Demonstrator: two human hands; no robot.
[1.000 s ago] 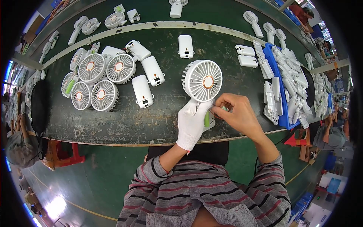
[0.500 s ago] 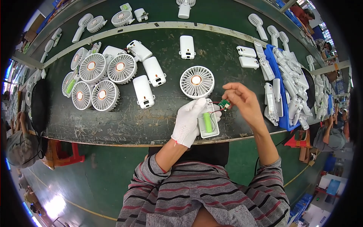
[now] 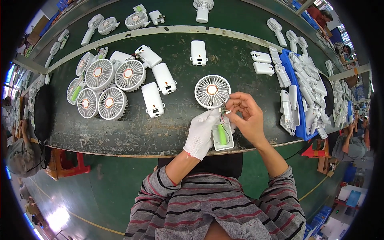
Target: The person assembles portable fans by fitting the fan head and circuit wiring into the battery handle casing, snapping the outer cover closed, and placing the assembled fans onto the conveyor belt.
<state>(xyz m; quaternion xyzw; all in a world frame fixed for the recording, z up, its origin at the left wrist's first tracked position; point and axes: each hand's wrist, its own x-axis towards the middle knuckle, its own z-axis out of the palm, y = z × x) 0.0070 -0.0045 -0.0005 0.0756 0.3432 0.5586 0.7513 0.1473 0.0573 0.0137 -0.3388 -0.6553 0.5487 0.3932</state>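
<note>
A white handheld fan lies in front of me, its round fan head (image 3: 212,91) pointing away and its open handle shell (image 3: 225,147) toward me. Inside the shell sits a green battery cell (image 3: 222,135) with thin wires. My left hand (image 3: 201,132), in a white knit glove, grips the handle's left side near the neck. With thumb and fingertips, my bare right hand (image 3: 249,120) pinches a small circuit board (image 3: 227,112) just above the neck. The fingers partly cover the board. Wires run from it toward the battery and the neck.
Several white fan heads (image 3: 109,103) are piled at the left, beside white handle shells (image 3: 153,100). Another shell (image 3: 198,53) lies beyond the fan. A blue bin (image 3: 298,106) of white parts stands at the right. A pale rail (image 3: 176,29) crosses the bench behind.
My right hand has moved left and inward, bringing the circuit board from the handle's right side to the neck. The gloved left hand still holds the fan.
</note>
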